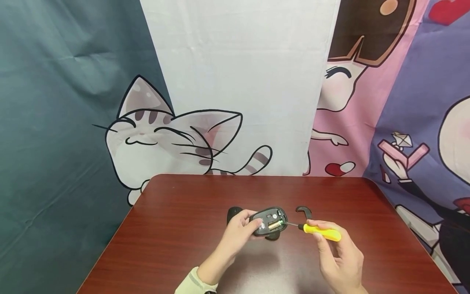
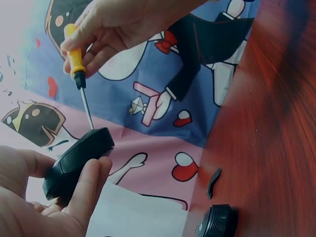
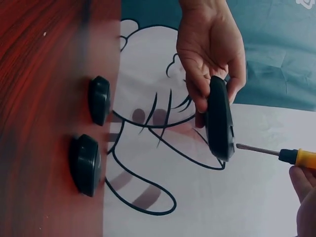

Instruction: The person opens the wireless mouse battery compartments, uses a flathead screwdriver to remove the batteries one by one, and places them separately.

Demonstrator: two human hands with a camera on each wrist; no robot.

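My left hand (image 1: 240,228) grips a black computer mouse (image 1: 262,228) underside up, the thumb lying across its base. The mouse's battery compartment is uncovered, and a battery (image 1: 276,225) with a green and gold wrap lies in it. In my right hand (image 1: 339,253) is a screwdriver (image 1: 323,232) with a yellow handle, pinched between thumb and fingers. Its thin metal shaft (image 3: 259,149) points left, the tip close to the battery end of the mouse. From the left wrist view, the mouse (image 2: 76,160) hides where the tip ends.
A curved black cover piece (image 1: 304,210) lies on the reddish-brown table (image 1: 176,228) behind the screwdriver. Two dark rounded objects (image 3: 99,100) rest on the table, one partly behind my left hand, the other beneath the held mouse. A cartoon-printed cloth (image 1: 238,73) hangs behind the table.
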